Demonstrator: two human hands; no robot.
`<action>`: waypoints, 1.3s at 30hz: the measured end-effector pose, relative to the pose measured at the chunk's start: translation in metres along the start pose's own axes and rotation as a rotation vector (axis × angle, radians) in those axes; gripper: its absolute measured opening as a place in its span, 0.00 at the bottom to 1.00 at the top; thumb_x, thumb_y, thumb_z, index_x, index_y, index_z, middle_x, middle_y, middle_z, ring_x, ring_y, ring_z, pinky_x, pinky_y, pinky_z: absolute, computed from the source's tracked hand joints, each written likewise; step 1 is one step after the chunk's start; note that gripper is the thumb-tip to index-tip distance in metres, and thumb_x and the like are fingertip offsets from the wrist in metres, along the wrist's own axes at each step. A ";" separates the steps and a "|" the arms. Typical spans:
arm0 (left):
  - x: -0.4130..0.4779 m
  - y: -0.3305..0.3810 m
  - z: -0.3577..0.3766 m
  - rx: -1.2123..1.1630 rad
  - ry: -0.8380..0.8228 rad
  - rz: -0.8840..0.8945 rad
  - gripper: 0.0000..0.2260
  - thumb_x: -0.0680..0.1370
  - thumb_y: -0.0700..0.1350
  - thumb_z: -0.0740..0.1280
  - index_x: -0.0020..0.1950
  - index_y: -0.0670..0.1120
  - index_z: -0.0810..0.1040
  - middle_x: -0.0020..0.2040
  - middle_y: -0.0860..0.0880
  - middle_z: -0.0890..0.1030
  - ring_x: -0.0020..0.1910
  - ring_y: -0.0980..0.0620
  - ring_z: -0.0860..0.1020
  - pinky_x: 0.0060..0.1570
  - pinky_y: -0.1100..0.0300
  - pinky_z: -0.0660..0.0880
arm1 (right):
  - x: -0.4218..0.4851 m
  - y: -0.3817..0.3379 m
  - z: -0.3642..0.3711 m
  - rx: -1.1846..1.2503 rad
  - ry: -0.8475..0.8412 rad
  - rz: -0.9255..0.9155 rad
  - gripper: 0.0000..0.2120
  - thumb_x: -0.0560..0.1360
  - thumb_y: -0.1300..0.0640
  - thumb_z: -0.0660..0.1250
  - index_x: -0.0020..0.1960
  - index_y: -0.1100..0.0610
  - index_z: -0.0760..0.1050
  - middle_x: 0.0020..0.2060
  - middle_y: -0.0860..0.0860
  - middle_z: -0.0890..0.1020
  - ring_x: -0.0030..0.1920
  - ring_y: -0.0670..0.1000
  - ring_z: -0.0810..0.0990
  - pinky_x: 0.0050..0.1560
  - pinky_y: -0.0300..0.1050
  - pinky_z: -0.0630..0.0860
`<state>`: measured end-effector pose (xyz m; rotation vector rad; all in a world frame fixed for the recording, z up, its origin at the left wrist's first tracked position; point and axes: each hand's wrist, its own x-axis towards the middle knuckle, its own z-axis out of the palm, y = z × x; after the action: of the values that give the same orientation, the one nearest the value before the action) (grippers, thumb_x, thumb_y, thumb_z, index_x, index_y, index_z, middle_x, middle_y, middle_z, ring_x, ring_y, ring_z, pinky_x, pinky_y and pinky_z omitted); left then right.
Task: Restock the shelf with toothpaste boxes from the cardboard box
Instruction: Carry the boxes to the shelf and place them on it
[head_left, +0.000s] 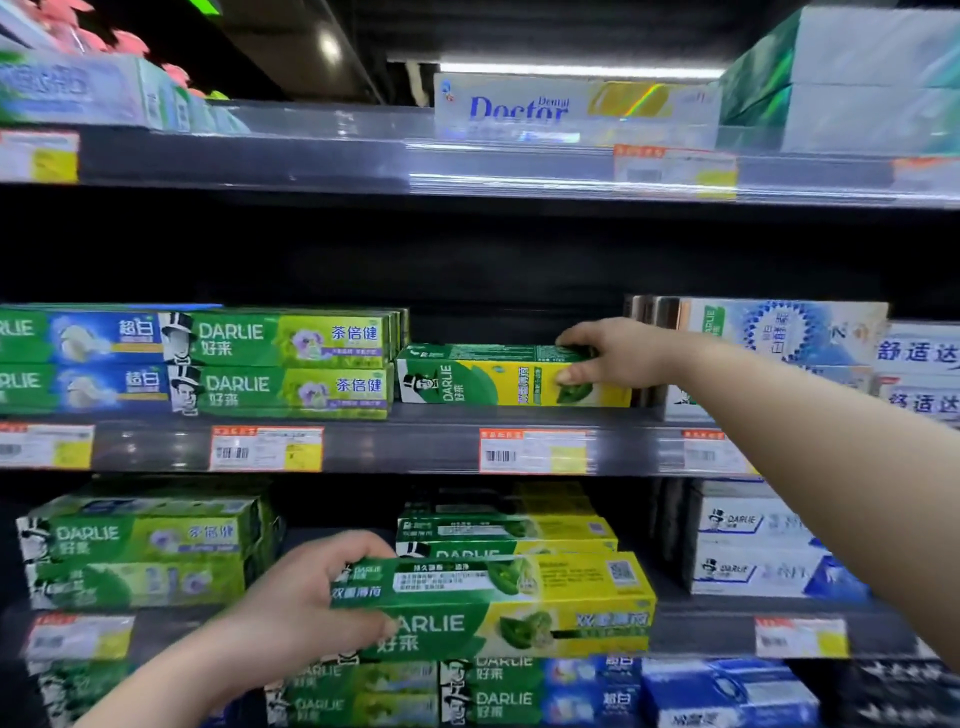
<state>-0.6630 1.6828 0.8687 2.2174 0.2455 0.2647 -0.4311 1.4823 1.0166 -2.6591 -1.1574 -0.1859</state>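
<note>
- We face a shop shelving unit; on the middle shelf (426, 447) our right hand (613, 358) reaches forward and clasps a green and yellow Darlie toothpaste box (498, 379) at its right end, thumb on the front face, fingers over the top.
- That box lies lengthwise at the shelf's front edge, in the gap between the stacked green Darlie tea boxes (291, 364) on the left and the white and blue boxes (779, 338) on the right. It sits near the tea stack, though we cannot tell if they touch.
- Our left hand (306, 618) is lower, in front of the shelf below, and its grip is closed around the left end of a second green and yellow Darlie box (509, 608), held level with the printed face toward us.
- The cardboard box is out of view.
- To finish well, we judge the right hand should slide its box back and square it with the front edge, label facing out, before letting go.
- The second box would then stack on top of it, matching the two-high tea stack.
- We should keep the left hand's box level, since a one-end hold may let the far end droop and catch the price strip (535, 452).
</note>
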 end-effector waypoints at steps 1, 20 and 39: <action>0.002 -0.001 0.000 -0.005 -0.002 0.012 0.17 0.67 0.43 0.75 0.51 0.58 0.75 0.54 0.62 0.76 0.53 0.68 0.73 0.48 0.72 0.68 | 0.003 0.001 0.002 -0.021 -0.011 0.005 0.30 0.73 0.45 0.64 0.71 0.54 0.62 0.71 0.54 0.66 0.70 0.55 0.65 0.69 0.47 0.61; 0.018 0.026 -0.019 -0.017 0.085 0.103 0.14 0.67 0.49 0.75 0.49 0.60 0.76 0.43 0.71 0.80 0.35 0.66 0.76 0.36 0.75 0.70 | 0.004 -0.002 -0.012 -0.094 0.117 -0.081 0.26 0.75 0.49 0.64 0.71 0.49 0.62 0.71 0.52 0.67 0.69 0.55 0.68 0.68 0.48 0.66; 0.120 0.153 -0.080 0.192 0.135 0.229 0.15 0.65 0.49 0.76 0.48 0.50 0.77 0.47 0.45 0.84 0.49 0.45 0.82 0.54 0.50 0.76 | -0.090 0.042 -0.066 -0.093 0.529 -0.032 0.13 0.72 0.62 0.67 0.56 0.56 0.78 0.47 0.50 0.77 0.45 0.51 0.76 0.52 0.39 0.67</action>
<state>-0.5573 1.6822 1.0498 2.4228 0.0918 0.5368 -0.4631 1.3736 1.0542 -2.4342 -1.0259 -0.9039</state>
